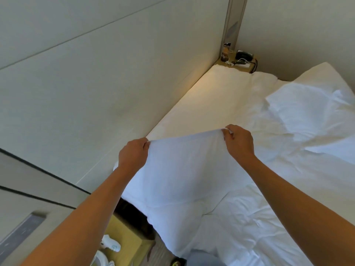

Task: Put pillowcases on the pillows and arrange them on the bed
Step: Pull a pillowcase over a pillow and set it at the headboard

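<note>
White cotton pillowcase [184, 169] hangs over the bed [288, 217], its top corners pinched by the left hand [132, 154] and right hand [239, 143]; an even, taut pull should seat the filling. Another pillow [307, 112] lies well apart; a cluttered nightstand [238, 63] sits beyond.

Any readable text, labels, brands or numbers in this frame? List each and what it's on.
None can be read.
Far bedside shelf: the small items on it are too small and blurred to show any lettering.
Slippers on the floor: a faint greenish mark, illegible.
Pillowcase: plain white, no print visible.
</note>
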Demonstrator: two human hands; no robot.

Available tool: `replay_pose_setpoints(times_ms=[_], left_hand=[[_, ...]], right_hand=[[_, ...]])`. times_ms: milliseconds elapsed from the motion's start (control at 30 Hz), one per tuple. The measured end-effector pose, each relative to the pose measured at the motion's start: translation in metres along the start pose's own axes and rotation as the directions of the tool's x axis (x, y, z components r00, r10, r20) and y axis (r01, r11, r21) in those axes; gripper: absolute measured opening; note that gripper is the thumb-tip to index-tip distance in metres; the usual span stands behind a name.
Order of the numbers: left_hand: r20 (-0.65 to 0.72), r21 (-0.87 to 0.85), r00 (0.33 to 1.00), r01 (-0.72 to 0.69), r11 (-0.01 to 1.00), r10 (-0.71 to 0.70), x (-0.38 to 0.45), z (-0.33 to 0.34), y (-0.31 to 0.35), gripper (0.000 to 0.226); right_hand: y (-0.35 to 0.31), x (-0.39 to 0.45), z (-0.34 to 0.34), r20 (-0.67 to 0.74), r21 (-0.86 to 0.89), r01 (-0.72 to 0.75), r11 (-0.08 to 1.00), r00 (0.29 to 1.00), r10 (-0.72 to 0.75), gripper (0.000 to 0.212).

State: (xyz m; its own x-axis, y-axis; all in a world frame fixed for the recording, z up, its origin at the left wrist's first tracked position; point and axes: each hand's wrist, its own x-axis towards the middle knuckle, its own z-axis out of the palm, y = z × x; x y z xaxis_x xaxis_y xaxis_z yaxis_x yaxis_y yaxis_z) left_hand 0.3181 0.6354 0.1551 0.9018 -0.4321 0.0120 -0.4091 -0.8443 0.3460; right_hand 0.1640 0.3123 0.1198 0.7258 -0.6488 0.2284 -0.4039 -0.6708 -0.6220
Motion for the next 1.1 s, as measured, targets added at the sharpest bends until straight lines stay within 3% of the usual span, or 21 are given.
replay_pose_setpoints(times_ms=[233,467,800,1100], left_hand=[[0.039,-0.041,0.997,0.067,0.997,-0.066,0.028,0.028,-0.004,0.03],[0.045,0.029,0.989,0.138,0.99,-0.139,0.037,0.053,-0.009,0.034],[0.04,0.049,0.996,0.084,0.995,-0.086,0.057,0.059,-0.026,0.019],[0.05,0.087,0.999,-0.019,0.996,0.015,0.097,0.043,-0.061,0.019]], right_hand=[[0.011,0.039,0.031,0.075,0.111,0.017,0.994,0.997,-0.026,0.028],[0.023,0.058,0.051,0.062,-0.029,0.15,0.988,0.987,-0.148,0.023],[0.048,0.036,0.065,0.124,-0.159,0.06,0.985,0.991,-0.041,0.026],[0.038,0.028,0.067,0.073,-0.249,0.007,0.968,0.997,0.012,0.026]])
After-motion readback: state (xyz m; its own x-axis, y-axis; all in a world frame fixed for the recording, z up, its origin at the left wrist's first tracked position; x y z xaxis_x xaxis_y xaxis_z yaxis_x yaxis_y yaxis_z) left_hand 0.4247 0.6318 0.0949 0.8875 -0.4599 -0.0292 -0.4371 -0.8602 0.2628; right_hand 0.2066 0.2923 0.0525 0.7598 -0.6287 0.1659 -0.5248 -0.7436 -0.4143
